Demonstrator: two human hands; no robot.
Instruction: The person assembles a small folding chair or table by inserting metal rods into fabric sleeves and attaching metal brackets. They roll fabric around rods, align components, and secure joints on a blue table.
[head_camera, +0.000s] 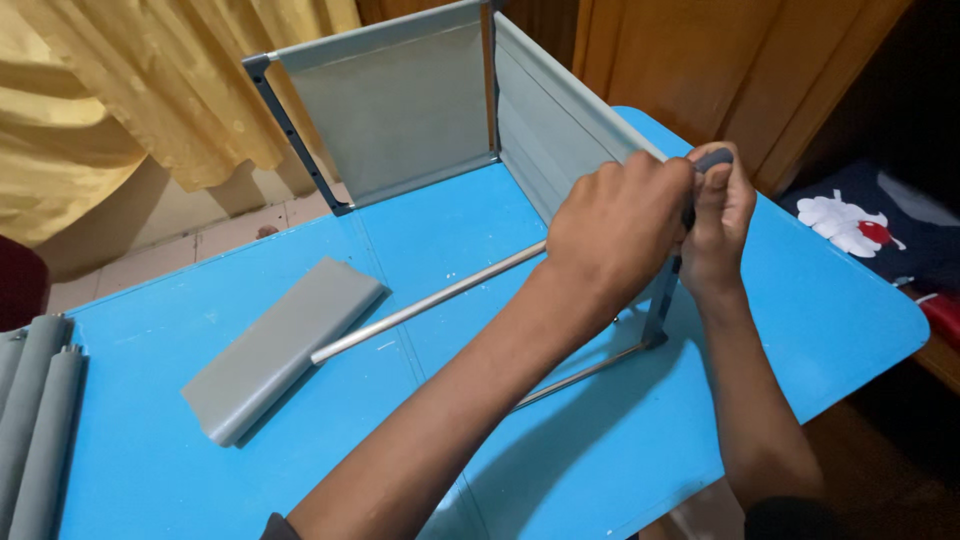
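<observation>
A grey fabric-and-rod frame (420, 110) stands upright on the blue table (250, 440), two panels meeting at a corner. My left hand (615, 225) and my right hand (722, 215) are both closed around the top of the frame's near grey corner post (660, 310), by a grey cap (712, 157). A thin metal rod (580, 375) runs from the post's foot along the table. A grey fabric panel (280, 345) with a silver rod (430, 300) through it lies flat to the left of my arms.
Rolled grey fabric panels (35, 420) lie at the table's left edge. Yellow curtains (120, 90) hang behind, wooden doors (720, 60) at the back right. A dark cloth with white and red shapes (860, 225) sits to the right of the table.
</observation>
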